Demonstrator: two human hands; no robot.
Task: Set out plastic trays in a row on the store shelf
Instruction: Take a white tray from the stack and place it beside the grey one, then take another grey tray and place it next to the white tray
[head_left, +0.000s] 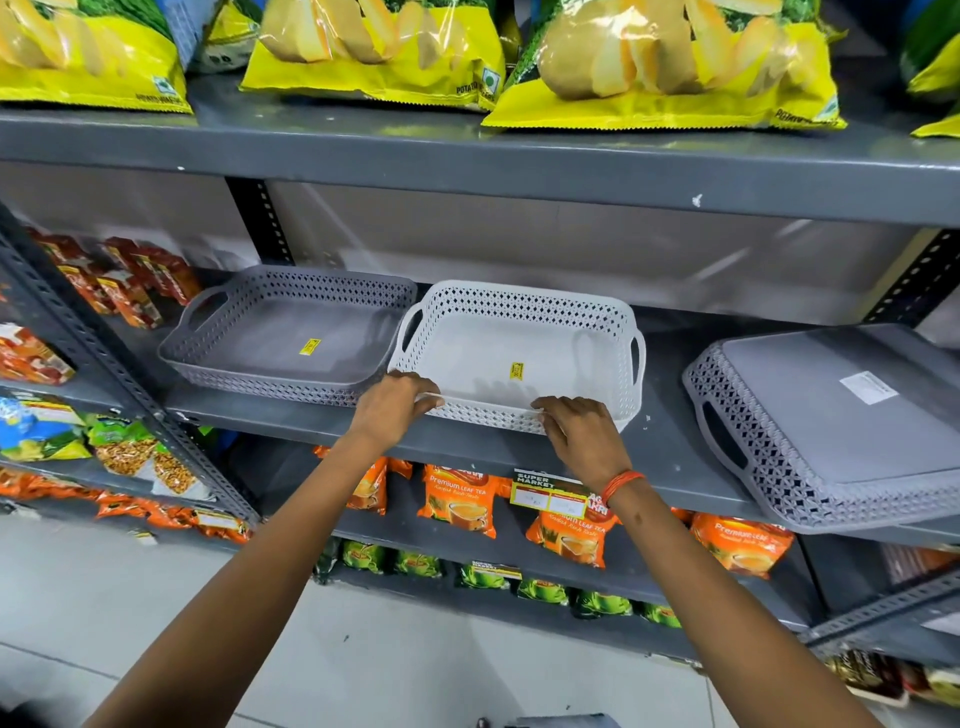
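**White tray on the middle shelf, both hands on its near rim**

Middle shelf, grey metal. Three plastic trays sit on it in a line.

White tray: centre of the shelf, upright, open side up, lattice walls, handle cut-outs at its 3 and 9 o'clock ends. A yellow sticker lies on its floor. Its near rim overhangs or meets the shelf's front edge; I cannot tell which.

My left hand holds the near rim toward the tray's 7 o'clock corner, fingers curled over the top edge: a narrow grip closed on the rim. My right hand holds the same rim toward 5 o'clock, fingertips hooked over the edge, thumb side toward the tray centre: also a narrow grip on the rim. An orange thread band circles my right wrist.

Grey tray: at 9 o'clock of the white one, upright, with its own yellow sticker. Its right end tucks just behind or against the white tray's left end; contact not certain.

Upturned grey tray: at 3 o'clock, well apart from the white tray, bottom side up, a white label on its base, its near edge past the shelf front.

Shelf above, 12 o'clock: yellow chip bags. Shelf below, 6 o'clock: orange tea packets and a price tag.
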